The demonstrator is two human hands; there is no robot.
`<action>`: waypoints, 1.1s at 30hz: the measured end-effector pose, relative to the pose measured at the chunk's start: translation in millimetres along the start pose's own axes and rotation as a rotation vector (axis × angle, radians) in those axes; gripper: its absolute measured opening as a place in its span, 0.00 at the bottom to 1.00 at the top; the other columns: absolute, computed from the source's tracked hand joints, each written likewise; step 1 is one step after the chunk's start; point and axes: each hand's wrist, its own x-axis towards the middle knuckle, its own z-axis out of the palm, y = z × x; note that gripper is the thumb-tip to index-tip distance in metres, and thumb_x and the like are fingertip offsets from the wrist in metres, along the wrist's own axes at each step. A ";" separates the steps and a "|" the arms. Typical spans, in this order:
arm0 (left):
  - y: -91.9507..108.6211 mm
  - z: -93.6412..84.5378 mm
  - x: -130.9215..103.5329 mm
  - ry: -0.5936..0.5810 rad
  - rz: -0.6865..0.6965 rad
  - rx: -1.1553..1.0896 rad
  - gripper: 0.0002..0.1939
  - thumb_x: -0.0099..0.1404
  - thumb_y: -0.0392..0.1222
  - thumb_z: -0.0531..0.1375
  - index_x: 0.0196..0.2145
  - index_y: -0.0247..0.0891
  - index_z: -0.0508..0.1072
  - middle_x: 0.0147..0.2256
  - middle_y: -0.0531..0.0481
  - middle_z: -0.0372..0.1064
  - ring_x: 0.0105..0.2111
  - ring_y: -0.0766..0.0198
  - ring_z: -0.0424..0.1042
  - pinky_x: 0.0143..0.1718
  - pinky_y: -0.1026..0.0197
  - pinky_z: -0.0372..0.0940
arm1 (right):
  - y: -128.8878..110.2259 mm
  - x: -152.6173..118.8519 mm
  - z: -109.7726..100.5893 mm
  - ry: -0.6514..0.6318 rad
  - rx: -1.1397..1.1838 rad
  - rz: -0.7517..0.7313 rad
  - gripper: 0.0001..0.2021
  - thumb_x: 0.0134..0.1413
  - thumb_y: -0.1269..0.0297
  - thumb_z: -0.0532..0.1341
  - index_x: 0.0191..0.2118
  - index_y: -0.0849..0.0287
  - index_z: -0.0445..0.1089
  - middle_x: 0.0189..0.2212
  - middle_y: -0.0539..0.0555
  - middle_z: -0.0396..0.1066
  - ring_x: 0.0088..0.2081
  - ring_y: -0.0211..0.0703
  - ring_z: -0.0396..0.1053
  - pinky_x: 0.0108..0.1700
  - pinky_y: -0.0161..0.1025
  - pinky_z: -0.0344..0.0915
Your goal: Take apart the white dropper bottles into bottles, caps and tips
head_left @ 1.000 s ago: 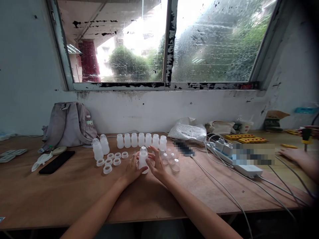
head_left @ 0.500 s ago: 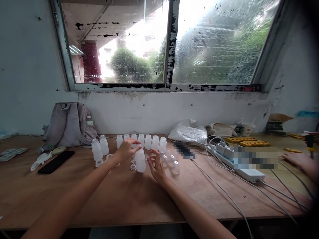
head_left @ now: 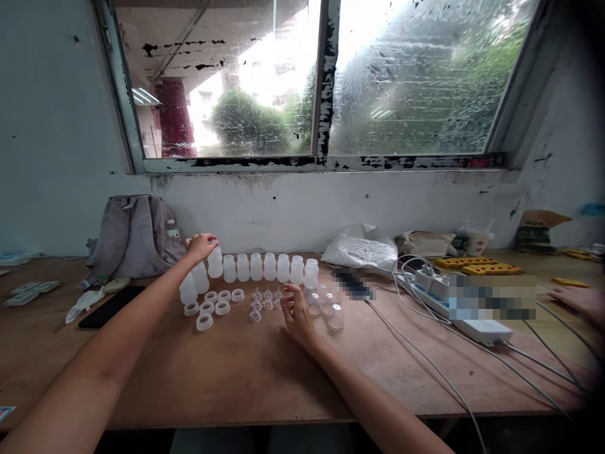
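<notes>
My left hand (head_left: 202, 246) is closed at the top of a frosted baby bottle (head_left: 215, 263), at the left end of a row of open-necked bottles (head_left: 269, 268). Two more bottles (head_left: 188, 290) stand just left of it, partly behind my left forearm. My right hand (head_left: 299, 315) is open, fingers slightly curled and apart, beside several clear bottle nipples (head_left: 268, 299). Several white screw rings (head_left: 205, 322) lie left of the nipples. To the right of my right hand sit clear dome caps (head_left: 334, 318).
A grey backpack (head_left: 135, 239) and a black phone (head_left: 111, 309) are at the left. Toward the right lie a plastic bag (head_left: 362, 249), a white power strip (head_left: 477, 328) with cables and yellow trays (head_left: 491, 268). Another person's hand (head_left: 576, 299) rests at far right.
My left hand has carried the bottle from the front middle back and left to the row's end, uncovering rings and nipples. My right hand stays nearly in place.
</notes>
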 end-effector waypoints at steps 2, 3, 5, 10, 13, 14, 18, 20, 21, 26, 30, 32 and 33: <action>-5.6 12.2 1.7 -0.002 -0.036 0.012 0.16 0.55 0.49 0.54 0.39 0.43 0.71 0.41 0.47 0.70 0.46 0.52 0.62 0.47 0.51 0.50 | 0.8 0.3 -0.2 0.003 -0.020 -0.010 0.14 0.54 0.64 0.49 0.47 0.57 0.53 0.41 0.58 0.60 0.33 0.39 0.65 0.34 0.39 0.65; -7.7 17.9 2.3 -0.006 -0.048 0.017 0.15 0.55 0.49 0.54 0.38 0.43 0.71 0.41 0.47 0.70 0.46 0.52 0.62 0.47 0.50 0.50 | 1.1 0.5 -0.3 0.006 -0.027 -0.015 0.13 0.54 0.64 0.49 0.46 0.57 0.53 0.41 0.58 0.61 0.33 0.39 0.65 0.34 0.38 0.65; -11.1 27.7 2.7 -0.018 -0.064 0.024 0.15 0.55 0.49 0.54 0.38 0.44 0.71 0.41 0.47 0.70 0.46 0.52 0.61 0.48 0.49 0.48 | 1.6 0.6 -0.4 0.008 -0.043 -0.023 0.12 0.54 0.64 0.49 0.45 0.57 0.54 0.40 0.57 0.61 0.32 0.39 0.65 0.33 0.38 0.66; -17.7 44.1 0.4 -0.051 -0.078 0.042 0.14 0.56 0.48 0.53 0.37 0.43 0.71 0.41 0.46 0.70 0.46 0.50 0.61 0.48 0.45 0.46 | 2.4 0.6 0.0 0.002 -0.084 -0.021 0.12 0.54 0.63 0.48 0.45 0.57 0.54 0.39 0.58 0.62 0.32 0.39 0.65 0.34 0.39 0.65; -21.5 48.5 -1.1 -0.064 -0.091 0.056 0.14 0.56 0.46 0.52 0.38 0.42 0.71 0.42 0.45 0.69 0.47 0.49 0.60 0.47 0.44 0.47 | 2.6 0.7 0.7 -0.006 -0.088 -0.009 0.12 0.54 0.63 0.48 0.45 0.57 0.54 0.40 0.57 0.61 0.32 0.38 0.65 0.34 0.39 0.65; -22.6 49.2 -1.4 -0.066 -0.097 0.062 0.14 0.57 0.46 0.52 0.39 0.42 0.71 0.42 0.44 0.69 0.47 0.48 0.60 0.47 0.44 0.47 | 2.6 0.7 0.8 -0.012 -0.086 -0.006 0.12 0.54 0.63 0.48 0.45 0.57 0.54 0.40 0.57 0.61 0.32 0.38 0.64 0.34 0.38 0.65; -25.3 49.8 -1.0 -0.075 -0.108 0.080 0.15 0.58 0.45 0.51 0.41 0.42 0.70 0.43 0.44 0.68 0.47 0.48 0.59 0.47 0.44 0.47 | 2.5 0.6 0.9 -0.038 -0.073 0.007 0.12 0.54 0.64 0.48 0.45 0.58 0.53 0.41 0.58 0.60 0.33 0.39 0.64 0.35 0.38 0.64; -26.0 50.2 -0.1 -0.084 -0.102 0.086 0.16 0.58 0.45 0.50 0.42 0.42 0.70 0.43 0.44 0.68 0.48 0.48 0.59 0.47 0.44 0.47 | 2.6 0.2 1.0 -0.043 -0.075 0.011 0.12 0.55 0.64 0.48 0.45 0.58 0.53 0.41 0.58 0.60 0.32 0.38 0.64 0.36 0.39 0.64; -26.2 50.6 0.4 -0.089 -0.097 0.088 0.16 0.58 0.45 0.50 0.42 0.42 0.70 0.43 0.44 0.68 0.48 0.48 0.58 0.47 0.44 0.47 | 2.7 -0.1 1.1 -0.043 -0.078 0.010 0.12 0.55 0.64 0.48 0.45 0.58 0.53 0.41 0.57 0.60 0.32 0.38 0.63 0.36 0.39 0.64; -25.0 52.1 1.2 -0.107 -0.072 0.097 0.15 0.59 0.44 0.50 0.42 0.42 0.69 0.44 0.44 0.67 0.49 0.48 0.57 0.48 0.43 0.45 | 3.6 -0.5 1.5 -0.049 -0.100 -0.004 0.12 0.55 0.64 0.48 0.46 0.58 0.54 0.40 0.57 0.60 0.32 0.38 0.63 0.37 0.39 0.63; -16.0 45.2 -1.4 -0.040 -0.075 0.104 0.21 0.59 0.46 0.50 0.49 0.39 0.62 0.51 0.40 0.59 0.51 0.47 0.54 0.48 0.44 0.45 | 2.1 0.1 0.6 -0.059 -0.119 0.029 0.12 0.55 0.63 0.47 0.45 0.58 0.54 0.40 0.57 0.61 0.32 0.38 0.64 0.36 0.39 0.63; -8.1 37.9 -5.6 0.050 -0.037 0.108 0.24 0.58 0.48 0.49 0.52 0.39 0.58 0.53 0.40 0.55 0.51 0.48 0.54 0.48 0.47 0.47 | 0.6 -1.0 0.6 -0.083 -0.134 0.053 0.12 0.55 0.63 0.47 0.45 0.58 0.54 0.40 0.57 0.61 0.31 0.39 0.64 0.36 0.39 0.63; -3.8 33.9 -9.3 0.082 0.009 0.110 0.24 0.59 0.48 0.49 0.51 0.39 0.58 0.52 0.40 0.55 0.50 0.50 0.55 0.47 0.49 0.49 | -0.5 -2.1 0.8 -0.109 -0.144 0.051 0.12 0.54 0.64 0.47 0.45 0.58 0.55 0.40 0.57 0.62 0.32 0.39 0.64 0.36 0.39 0.63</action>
